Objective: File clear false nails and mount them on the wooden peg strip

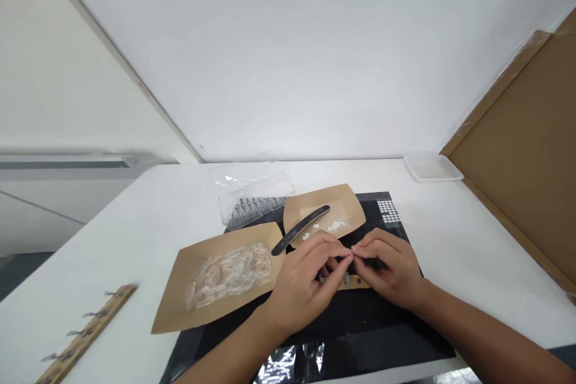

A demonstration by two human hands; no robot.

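Forearms (245,336) angle inward around the black mat (360,339), lower centre.
Clear nail tips (234,270) sit centre-left, presumably within reach; left hand (306,279) and right hand (392,264) pinch a tiny piece (352,254) right of centre, apparently steadying it.

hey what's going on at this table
A person's left hand and right hand meet above a black mat, pinching a tiny item too small to identify. Below them, partly hidden, lies a wooden strip. A curved black file overlaps two brown trays; the left one holds clear plastic pieces.
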